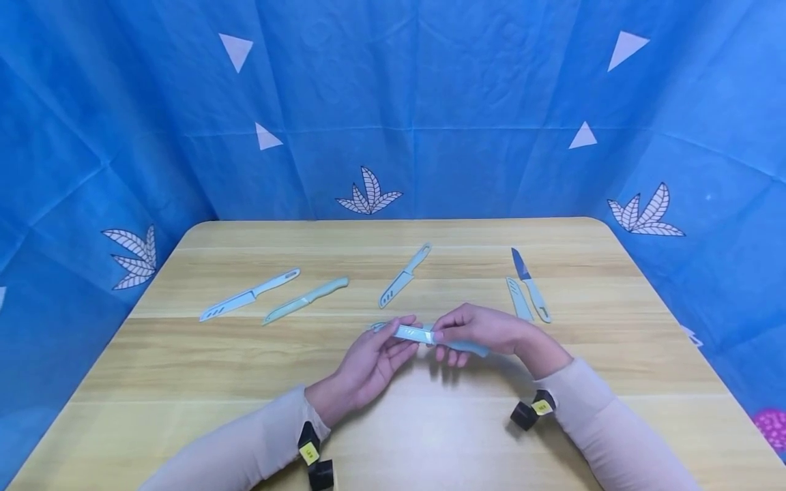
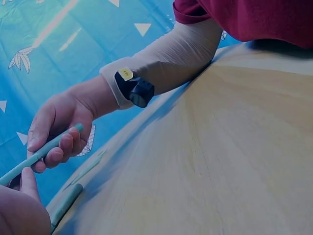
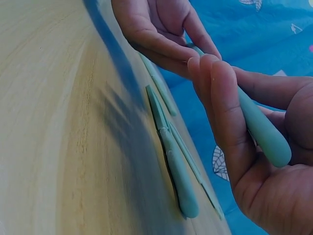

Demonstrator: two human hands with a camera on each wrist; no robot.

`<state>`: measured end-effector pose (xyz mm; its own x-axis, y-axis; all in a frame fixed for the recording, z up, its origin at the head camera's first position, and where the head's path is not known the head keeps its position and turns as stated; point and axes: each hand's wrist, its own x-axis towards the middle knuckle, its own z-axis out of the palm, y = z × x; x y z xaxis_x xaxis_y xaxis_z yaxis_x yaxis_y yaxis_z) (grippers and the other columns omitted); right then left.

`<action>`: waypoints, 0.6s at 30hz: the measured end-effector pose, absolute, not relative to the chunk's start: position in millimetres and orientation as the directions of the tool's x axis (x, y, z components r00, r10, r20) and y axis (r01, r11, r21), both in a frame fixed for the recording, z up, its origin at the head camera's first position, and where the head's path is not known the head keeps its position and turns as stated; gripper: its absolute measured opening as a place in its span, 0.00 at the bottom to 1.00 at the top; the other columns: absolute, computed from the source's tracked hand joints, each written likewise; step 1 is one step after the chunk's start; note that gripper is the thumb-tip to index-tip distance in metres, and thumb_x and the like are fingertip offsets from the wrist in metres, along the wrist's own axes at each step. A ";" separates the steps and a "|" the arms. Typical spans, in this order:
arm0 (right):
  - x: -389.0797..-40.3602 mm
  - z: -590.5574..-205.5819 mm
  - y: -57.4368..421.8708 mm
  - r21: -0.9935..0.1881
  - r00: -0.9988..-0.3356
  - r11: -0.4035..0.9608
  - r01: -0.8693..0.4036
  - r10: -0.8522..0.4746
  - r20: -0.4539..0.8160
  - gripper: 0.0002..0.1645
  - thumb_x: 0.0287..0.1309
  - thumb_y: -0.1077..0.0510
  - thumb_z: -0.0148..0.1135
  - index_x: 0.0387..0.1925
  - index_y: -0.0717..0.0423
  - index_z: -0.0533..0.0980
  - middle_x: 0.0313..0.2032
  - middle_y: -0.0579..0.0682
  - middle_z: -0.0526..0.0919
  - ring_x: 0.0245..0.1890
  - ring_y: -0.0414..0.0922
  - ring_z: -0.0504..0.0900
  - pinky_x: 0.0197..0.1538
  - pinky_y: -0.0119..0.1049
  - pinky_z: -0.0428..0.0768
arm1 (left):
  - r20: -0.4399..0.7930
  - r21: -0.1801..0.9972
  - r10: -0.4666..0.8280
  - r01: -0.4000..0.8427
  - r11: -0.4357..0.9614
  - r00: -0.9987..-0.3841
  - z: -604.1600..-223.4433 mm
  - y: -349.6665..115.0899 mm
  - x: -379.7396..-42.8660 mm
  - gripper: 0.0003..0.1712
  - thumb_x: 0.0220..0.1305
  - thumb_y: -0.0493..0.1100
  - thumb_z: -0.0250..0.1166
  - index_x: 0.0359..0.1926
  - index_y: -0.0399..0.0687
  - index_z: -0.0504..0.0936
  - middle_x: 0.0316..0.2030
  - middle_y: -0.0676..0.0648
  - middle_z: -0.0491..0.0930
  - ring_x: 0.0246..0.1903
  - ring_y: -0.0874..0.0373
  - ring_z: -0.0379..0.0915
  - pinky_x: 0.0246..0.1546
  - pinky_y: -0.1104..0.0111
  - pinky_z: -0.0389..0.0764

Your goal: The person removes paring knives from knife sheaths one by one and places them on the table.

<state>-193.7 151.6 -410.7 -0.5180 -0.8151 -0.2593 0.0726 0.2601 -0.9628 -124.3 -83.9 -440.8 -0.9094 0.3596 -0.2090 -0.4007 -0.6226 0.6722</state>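
Observation:
Both hands hold a light green knife (image 1: 469,348) above the table, a slotted pale sheath (image 1: 413,333) lying along its blade end. My left hand (image 1: 371,365) grips the sheath end between thumb and fingers, palm turned up. At the handle end, my right hand (image 1: 475,329) pinches the knife near the sheath's mouth. The rounded handle (image 3: 269,137) passes through the right fingers in the right wrist view. In the left wrist view the right hand (image 2: 61,125) curls around the handle, and my left hand (image 2: 22,208) shows close up at the corner. The blade is hidden.
On the wooden table (image 1: 215,382), two sheathed knives lie at left, one a long knife (image 1: 248,296), the other a slimmer knife (image 1: 307,300). Another sheathed knife (image 1: 405,276) is at centre back. To the right, an unsheathed knife (image 1: 535,296) lies beside a loose sheath (image 1: 518,298).

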 end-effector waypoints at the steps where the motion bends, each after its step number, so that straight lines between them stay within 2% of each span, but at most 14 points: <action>1: -193.4 -410.7 151.8 -0.962 -0.520 0.263 0.070 -0.813 -0.260 0.20 0.69 0.57 0.57 0.49 0.73 0.75 0.38 0.67 0.83 0.30 0.45 0.83 0.36 0.39 0.87 | -0.207 0.675 0.365 -0.402 -0.618 -0.908 -440.8 -83.8 -124.6 0.26 0.74 0.44 0.54 0.64 0.32 0.66 0.56 0.34 0.76 0.56 0.48 0.75 0.63 0.63 0.72; 11: -193.3 -413.9 150.3 -0.961 -0.527 0.266 0.075 -0.808 -0.264 0.19 0.69 0.59 0.57 0.48 0.75 0.76 0.37 0.66 0.84 0.30 0.46 0.84 0.38 0.40 0.87 | -0.212 0.657 0.373 -0.414 -0.630 -0.903 -446.3 -84.7 -125.4 0.27 0.74 0.45 0.55 0.66 0.32 0.65 0.57 0.34 0.75 0.57 0.47 0.74 0.63 0.62 0.72; 18: -193.3 -412.7 151.7 -0.956 -0.519 0.282 0.079 -0.807 -0.281 0.19 0.70 0.59 0.56 0.48 0.74 0.76 0.37 0.65 0.84 0.31 0.47 0.85 0.39 0.41 0.87 | -0.213 0.655 0.388 -0.426 -0.625 -0.897 -448.1 -83.9 -125.5 0.27 0.76 0.46 0.52 0.66 0.31 0.64 0.58 0.31 0.74 0.58 0.45 0.73 0.63 0.61 0.72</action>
